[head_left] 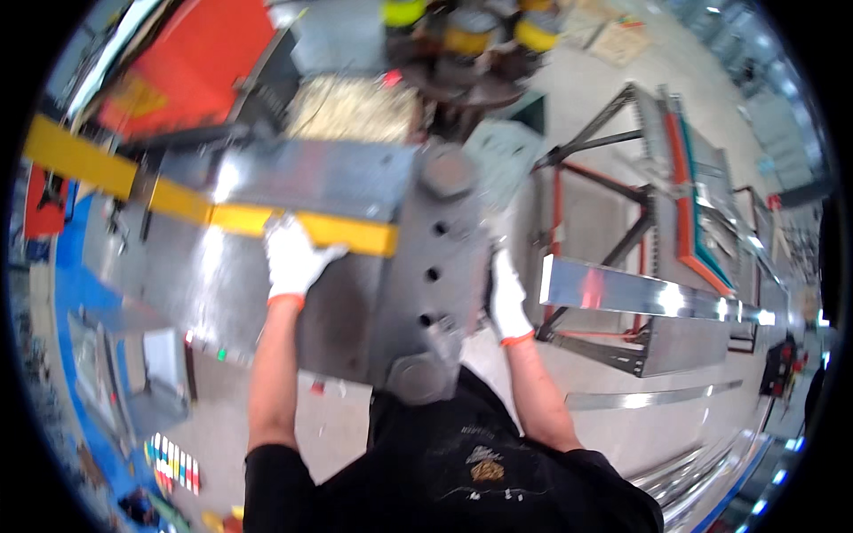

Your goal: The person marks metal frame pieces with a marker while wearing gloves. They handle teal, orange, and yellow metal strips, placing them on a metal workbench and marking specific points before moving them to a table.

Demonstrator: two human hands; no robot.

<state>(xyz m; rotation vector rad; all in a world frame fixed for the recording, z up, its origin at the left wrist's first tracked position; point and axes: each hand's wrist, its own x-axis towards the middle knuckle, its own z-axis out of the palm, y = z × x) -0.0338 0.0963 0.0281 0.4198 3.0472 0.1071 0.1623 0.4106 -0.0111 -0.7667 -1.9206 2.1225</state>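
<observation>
My left hand (296,256), in a white glove with an orange cuff, lies on a yellow bar (346,233). Its thumb is spread to the right and its fingers rest over the bar. The bar runs across a grey steel machine bed (213,284) and ends at a thick dark steel block (444,298) with large bolts and a row of holes. My right hand (507,293), also gloved, is at the block's right side; its fingers are blurred and partly hidden, so I cannot tell whether it grips anything.
A long shiny metal profile (653,291) extends to the right, by a dark metal rack (626,195). Beyond the block stand yellow-and-dark round machine parts (471,44). An orange-red machine panel (209,62) is at the far left. Metal lengths (689,475) lie at lower right.
</observation>
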